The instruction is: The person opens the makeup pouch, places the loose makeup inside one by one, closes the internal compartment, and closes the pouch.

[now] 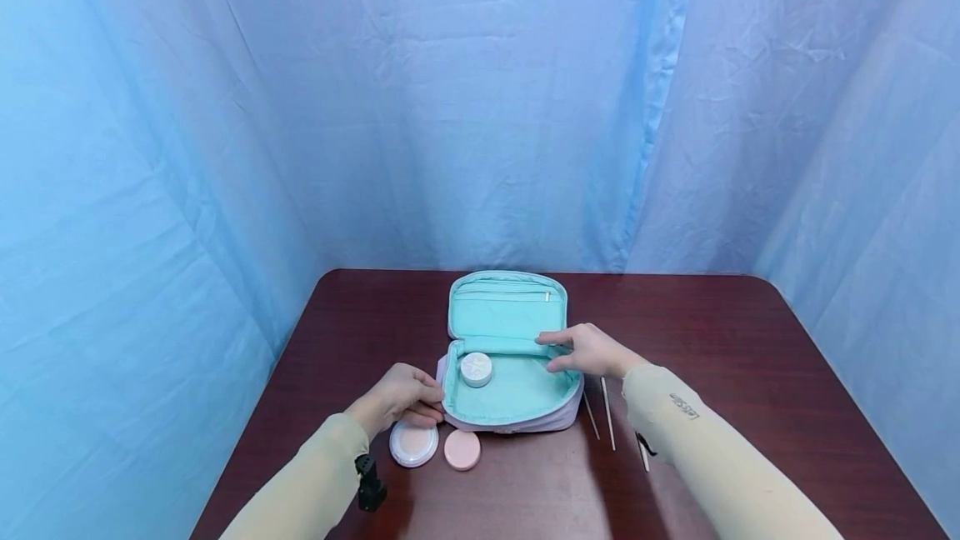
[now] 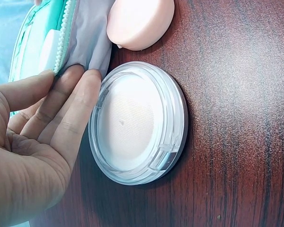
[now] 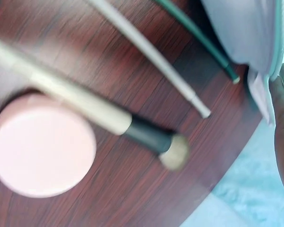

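Observation:
An unzipped cosmetic bag lies with its lid folded back, its mint lining showing. Inside at the left stands a small white round jar. My left hand pinches the bag's left rim, the thumb at the zipper teeth and the fingers against the outer fabric. Just below that hand is a clear-lidded powder compact, and beside it a round pink item. My right hand reaches over the bag's right side, thumb and fingers spread apart, holding nothing.
Right of the bag, under my right forearm, lie a makeup brush, a pale thin stick and a green thin stick. A flat pink round case is beside the brush. Blue curtains hang around the dark wooden table.

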Motion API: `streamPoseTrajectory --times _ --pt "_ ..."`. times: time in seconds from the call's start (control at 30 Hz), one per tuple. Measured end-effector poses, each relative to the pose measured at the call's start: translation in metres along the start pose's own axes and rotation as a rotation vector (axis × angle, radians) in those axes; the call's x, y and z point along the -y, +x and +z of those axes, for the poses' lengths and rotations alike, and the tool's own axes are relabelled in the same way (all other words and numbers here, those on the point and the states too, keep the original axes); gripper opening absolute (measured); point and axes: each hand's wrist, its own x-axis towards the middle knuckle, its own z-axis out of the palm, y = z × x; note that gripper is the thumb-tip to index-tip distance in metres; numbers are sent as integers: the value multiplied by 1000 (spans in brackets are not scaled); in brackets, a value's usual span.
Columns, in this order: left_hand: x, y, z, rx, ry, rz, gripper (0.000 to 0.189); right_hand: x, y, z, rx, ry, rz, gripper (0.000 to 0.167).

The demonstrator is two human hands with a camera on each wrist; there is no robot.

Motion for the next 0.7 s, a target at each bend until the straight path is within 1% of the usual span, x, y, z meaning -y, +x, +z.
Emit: streamPoseTrajectory --times 0.17,0.27,0.47,0.7 --pt "1 0 1 -16 8 -1 17 -12 -14 -8 3 19 -13 54" --pt "1 0 1 -22 11 -5 17 -20 -22 -12 -4 7 -31 53" --pt "2 0 2 -13 10 2 18 -34 -37 -16 4 12 -43 53" --pt "1 1 2 -8 11 5 18 -54 -57 -18 2 -51 -81 53"
